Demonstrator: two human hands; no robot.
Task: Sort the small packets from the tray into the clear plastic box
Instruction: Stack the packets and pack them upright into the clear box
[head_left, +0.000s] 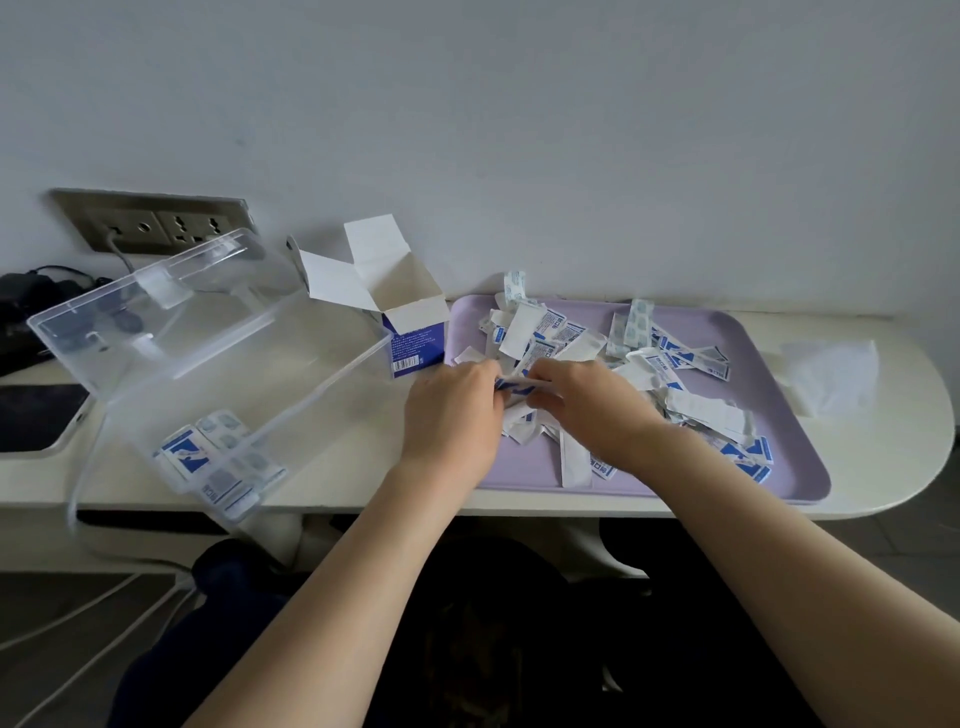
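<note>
Gathering step: left hand (452, 410) and right hand (587, 405), grips pinching blue-and-white paper packets (511, 387) above lilac plastic tray (701, 322). Next: carry into clear plastic box (208, 338).

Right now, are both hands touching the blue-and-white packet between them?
Touching. The head view shows the left hand and right hand each pinching one end of the packet above the tray.

Behind the cream table (909, 467) rises a plain pale wall (519, 104), a steel socket panel (156, 226) above the table's left end, grey floor (914, 551) beneath.
</note>
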